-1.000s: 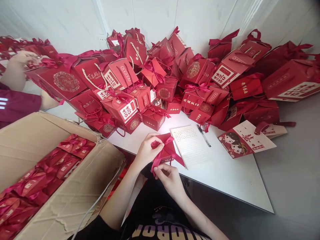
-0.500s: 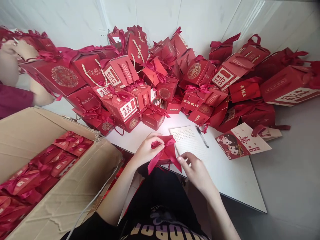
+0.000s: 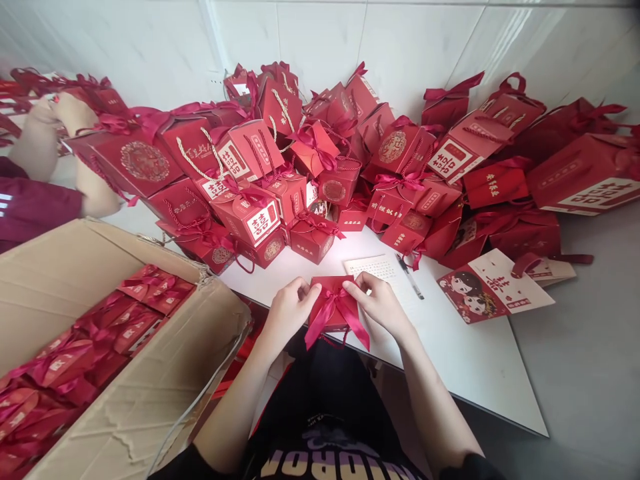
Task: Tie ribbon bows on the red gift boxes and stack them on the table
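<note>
A small red gift box (image 3: 334, 308) with a dark red ribbon bow rests at the near edge of the white table (image 3: 465, 353). My left hand (image 3: 289, 311) pinches its left top corner. My right hand (image 3: 379, 303) grips its right top corner, fingers closed on the box. The ribbon tails hang down over the box front toward my lap. A lined notebook (image 3: 384, 269) lies just behind my right hand, with a pen (image 3: 410, 276) beside it.
A big heap of red gift boxes (image 3: 320, 167) fills the back of the table. An open cardboard carton (image 3: 110, 360) of flat red boxes stands at my left. Another person's arm (image 3: 40, 167) reaches in at far left. A printed card (image 3: 493, 285) lies right.
My right hand let go of the ribbon tail, rose past the notebook and took the box's right corner. The box has turned to face me squarely.
</note>
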Demonstrator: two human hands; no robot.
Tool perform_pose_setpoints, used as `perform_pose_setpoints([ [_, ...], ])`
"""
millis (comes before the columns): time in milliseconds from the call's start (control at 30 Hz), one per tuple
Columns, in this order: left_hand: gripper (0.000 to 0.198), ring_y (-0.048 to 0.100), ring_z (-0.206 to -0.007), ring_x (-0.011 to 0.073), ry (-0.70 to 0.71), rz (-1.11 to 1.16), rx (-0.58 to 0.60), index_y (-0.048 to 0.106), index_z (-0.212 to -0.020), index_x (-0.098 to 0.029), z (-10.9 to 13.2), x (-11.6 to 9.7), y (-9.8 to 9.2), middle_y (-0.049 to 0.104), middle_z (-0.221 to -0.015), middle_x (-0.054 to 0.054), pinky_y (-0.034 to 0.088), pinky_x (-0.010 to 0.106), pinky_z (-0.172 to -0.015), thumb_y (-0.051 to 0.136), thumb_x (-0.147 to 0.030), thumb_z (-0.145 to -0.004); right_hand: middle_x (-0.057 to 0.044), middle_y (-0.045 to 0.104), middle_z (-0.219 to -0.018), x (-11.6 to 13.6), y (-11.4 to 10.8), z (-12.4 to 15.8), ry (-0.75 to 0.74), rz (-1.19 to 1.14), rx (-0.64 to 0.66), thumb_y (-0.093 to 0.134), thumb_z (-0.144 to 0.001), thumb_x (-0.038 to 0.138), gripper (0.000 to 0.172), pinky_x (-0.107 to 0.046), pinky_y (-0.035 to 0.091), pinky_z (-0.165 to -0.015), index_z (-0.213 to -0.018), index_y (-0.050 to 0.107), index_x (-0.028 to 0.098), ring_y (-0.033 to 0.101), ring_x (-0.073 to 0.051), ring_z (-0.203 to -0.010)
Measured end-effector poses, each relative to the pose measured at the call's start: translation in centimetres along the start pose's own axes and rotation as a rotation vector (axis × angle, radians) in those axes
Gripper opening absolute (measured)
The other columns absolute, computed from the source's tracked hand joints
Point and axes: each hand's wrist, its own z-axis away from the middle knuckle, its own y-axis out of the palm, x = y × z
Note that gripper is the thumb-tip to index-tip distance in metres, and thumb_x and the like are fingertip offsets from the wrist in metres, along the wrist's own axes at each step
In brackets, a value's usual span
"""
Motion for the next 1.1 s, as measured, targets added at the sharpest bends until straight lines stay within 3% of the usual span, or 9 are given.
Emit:
perform_pose_setpoints([
  [267,0.027,0.053,-0.064,0.0153,-0.004,0.114,-0.099,0.041,-0.068,-0.022,0.9,0.4,1.4,0.051,-0.064,-0.003,0.041,0.026,-0.064,0.04,-0.041,-0.086,0.006,0.04,-0.053,-1.0,1.9,1.1,0.094,-0.375,-0.082,0.053,-0.079,0.052,0.039,-0.024,0.031,-0.052,-0.059,0.04,0.021,0.035,-0.011,-0.05],
  [367,0.024,0.055,-0.066,0.0169,-0.034,0.075,-0.108,0.04,-0.07,-0.022,1.1,0.3,1.7,0.052,-0.067,-0.002,0.041,0.027,-0.063,0.038,-0.04,-0.087,0.007,0.038,-0.05,-1.1,2.3,1.4,0.116,-0.433,-0.11,0.055,-0.08,0.051,0.038,-0.024,0.03,-0.05,-0.059,0.039,0.022,0.031,-0.009,-0.045],
  [533,0.021,0.054,-0.063,0.0176,-0.044,0.023,-0.109,0.035,-0.07,-0.023,1.1,0.1,1.8,0.05,-0.065,-0.002,0.04,0.028,-0.06,0.036,-0.036,-0.087,0.006,0.04,-0.054,-1.3,2.8,1.6,0.083,-0.519,-0.143,0.058,-0.079,0.047,0.037,-0.023,0.03,-0.049,-0.06,0.04,0.021,0.036,-0.009,-0.049],
  [700,0.021,0.052,-0.061,0.0166,-0.027,0.018,-0.12,0.034,-0.069,-0.023,1.0,0.3,2.0,0.047,-0.063,-0.003,0.039,0.027,-0.059,0.037,-0.035,-0.087,0.008,0.035,-0.05,-1.8,2.9,1.5,0.125,-0.616,-0.089,0.055,-0.08,0.047,0.037,-0.023,0.027,-0.043,-0.06,0.036,0.022,0.03,-0.008,-0.043],
  [800,0.022,0.051,-0.061,0.0157,-0.014,0.051,-0.118,0.036,-0.069,-0.023,1.0,0.3,2.1,0.047,-0.063,-0.003,0.039,0.026,-0.059,0.037,-0.036,-0.087,0.003,0.046,-0.064,-1.1,2.1,2.2,0.037,-0.438,-0.199,0.053,-0.082,0.043,0.027,-0.025,0.039,-0.052,-0.069,0.043,0.022,0.046,-0.013,-0.057],
  [900,0.022,0.05,-0.062,0.0152,0.003,0.085,-0.092,0.039,-0.07,-0.022,1.0,0.4,2.1,0.049,-0.064,-0.003,0.039,0.026,-0.062,0.038,-0.037,-0.087,-0.008,0.053,-0.097,0.6,1.4,3.7,-0.233,-0.071,-0.342,0.054,-0.083,0.035,0.018,-0.036,0.046,-0.077,-0.093,0.051,0.021,0.053,-0.023,-0.096],
  [1000,0.023,0.051,-0.063,0.0148,0.025,0.143,-0.095,0.041,-0.071,-0.022,0.9,0.5,2.1,0.05,-0.066,-0.003,0.04,0.026,-0.063,0.038,-0.039,-0.087,-0.014,0.054,-0.118,1.9,1.6,5.3,-0.518,0.251,-0.182,0.054,-0.084,0.035,0.034,-0.048,0.037,-0.097,-0.115,0.051,0.019,0.048,-0.028,-0.115],
  [1100,0.024,0.053,-0.064,0.0151,0.008,0.17,-0.124,0.041,-0.071,-0.021,0.7,0.6,2.3,0.053,-0.067,-0.003,0.041,0.027,-0.064,0.04,-0.04,-0.086,-0.016,0.054,-0.127,1.8,2.7,6.2,-0.631,0.442,-0.069,0.054,-0.086,0.036,0.046,-0.055,0.024,-0.106,-0.126,0.047,0.014,0.045,-0.03,-0.123],
])
